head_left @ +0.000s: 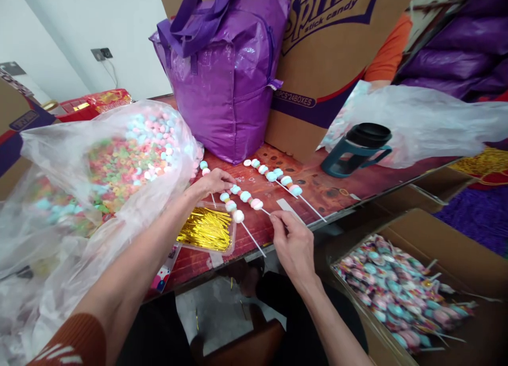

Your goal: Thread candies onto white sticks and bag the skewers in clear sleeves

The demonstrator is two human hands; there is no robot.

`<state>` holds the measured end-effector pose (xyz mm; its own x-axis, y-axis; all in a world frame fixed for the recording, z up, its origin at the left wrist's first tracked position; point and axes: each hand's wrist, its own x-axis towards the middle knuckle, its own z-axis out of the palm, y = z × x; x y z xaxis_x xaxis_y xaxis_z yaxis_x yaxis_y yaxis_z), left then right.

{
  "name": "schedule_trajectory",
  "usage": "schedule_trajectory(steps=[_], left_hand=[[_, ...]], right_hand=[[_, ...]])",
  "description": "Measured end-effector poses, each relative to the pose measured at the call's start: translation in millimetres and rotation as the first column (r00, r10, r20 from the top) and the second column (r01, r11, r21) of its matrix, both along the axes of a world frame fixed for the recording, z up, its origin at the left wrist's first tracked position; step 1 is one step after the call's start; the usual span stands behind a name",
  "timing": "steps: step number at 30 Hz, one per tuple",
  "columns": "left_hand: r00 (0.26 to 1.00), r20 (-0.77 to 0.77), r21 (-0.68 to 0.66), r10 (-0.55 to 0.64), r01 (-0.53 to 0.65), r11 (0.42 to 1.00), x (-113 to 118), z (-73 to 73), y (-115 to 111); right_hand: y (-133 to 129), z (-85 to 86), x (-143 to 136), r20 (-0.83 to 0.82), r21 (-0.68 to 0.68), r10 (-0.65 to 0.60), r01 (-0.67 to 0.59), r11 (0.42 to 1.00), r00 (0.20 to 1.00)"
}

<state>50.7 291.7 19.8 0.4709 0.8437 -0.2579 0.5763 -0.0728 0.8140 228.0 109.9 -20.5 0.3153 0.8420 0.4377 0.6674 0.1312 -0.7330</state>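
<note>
My right hand pinches the white stick of a candy skewer threaded with blue, white and pink pieces. At the skewer's far end, my left hand has its fingers closed on the end candy. Just beside it lies another candy skewer, its stick pointing toward the table's front edge. Further right, two more skewers rest on the red table. Below my left hand, a clear tray holds gold twist ties. A further skewer is partly hidden behind my left hand.
Left, a clear plastic bag holds loose candies. Behind stand a purple bag and a large carton. A dark cup stands at right, near a person's orange sleeve. An open box of wrapped candy sits lower right.
</note>
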Motion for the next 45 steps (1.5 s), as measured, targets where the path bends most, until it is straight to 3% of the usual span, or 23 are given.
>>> schedule_trajectory(steps=[10,22,26,30,33,36,39,41,45], left_hand=[[0.993,0.090,-0.011,-0.079,0.080,0.997,-7,-3.1,0],[0.993,0.088,-0.017,-0.076,0.078,0.997,-8,-9.1,0],[0.994,-0.054,0.088,-0.094,0.099,0.991,-4,-4.4,-5],[0.981,-0.185,0.257,-0.054,0.102,0.961,1,9.6,-7],[0.978,-0.211,0.370,0.008,0.072,0.926,10,22.3,1],[0.942,-0.335,0.458,0.017,0.148,0.877,28,28.8,15],[0.886,-0.462,0.530,0.042,0.238,0.814,52,26.0,28],[0.864,-0.501,0.534,0.055,0.259,0.805,67,21.1,33],[0.796,-0.601,0.510,0.074,0.311,0.802,84,11.8,37]], right_hand=[[10,-4.0,3,0.098,-0.109,0.070,-0.059,0.992,0.993],[25,-10.9,-14,0.270,-0.095,0.111,-0.088,0.992,0.957],[25,-10.6,-15,0.330,-0.094,0.087,-0.059,0.994,0.940],[17,-10.8,-4,0.344,-0.088,0.046,-0.017,0.996,0.938],[11,-10.7,7,0.366,-0.090,0.024,0.009,0.996,0.930],[6,-7.7,17,0.307,-0.071,0.036,-0.015,0.997,0.951],[1,-0.6,21,0.213,0.031,0.001,-0.008,0.999,0.977],[-6,5.0,16,0.230,0.120,-0.042,0.014,0.993,0.972],[-18,10.3,-7,0.342,0.126,0.055,-0.104,0.987,0.938]])
